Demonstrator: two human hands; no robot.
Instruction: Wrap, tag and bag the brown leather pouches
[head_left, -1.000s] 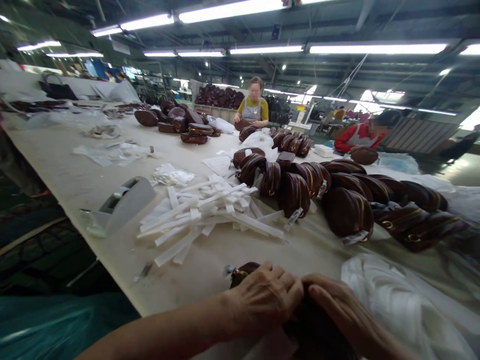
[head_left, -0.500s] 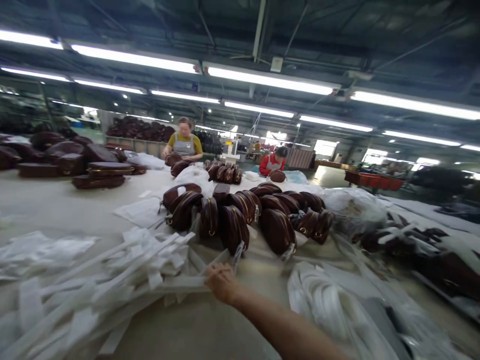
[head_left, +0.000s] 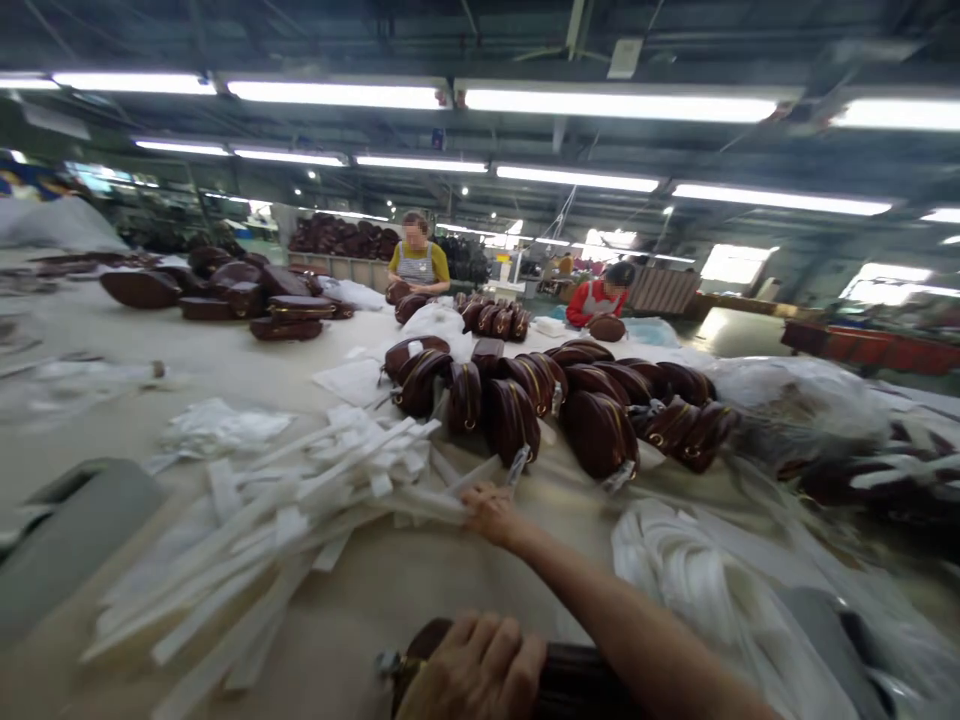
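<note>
- strips of white material (head_left: 300, 520) lie in a loose, criss-crossed heap on the pale table (head_left: 360, 615), and the right hand (head_left: 491, 510) is at the end of the heap nearest the finished-looking pouches.
- the step in hand looks like a reach into those strips while the left hand (head_left: 480, 670) steadies the work close to the body.
- right fingers: bent and fairly narrow, touching or almost touching a strip end; blur hides the tips, so i can't tell whether one is pinched.
- left fingers: curled side by side over a dark brown zip pouch (head_left: 577, 675), holding it down; the thumb is out of sight.
- that pouch is at the bottom edge of the view, partly under the left hand and crossed by the right forearm, with its metal zip end (head_left: 390, 662) poking out to the left.
- freeing one strip would, i judge, call for a thin pinch at its end and a gentle pull, as the pieces overlap and could drag along.
- brown pouches (head_left: 600, 435) with gold-coloured zips stand packed together just beyond the right hand.
- a coil of white strip (head_left: 667, 570) sits to the right of the right forearm; crumpled white pieces (head_left: 225, 428) lie beyond the heap.
- two co-workers, one in a checked apron (head_left: 416, 268), one in red sleeves (head_left: 579, 303), are across the table.
</note>
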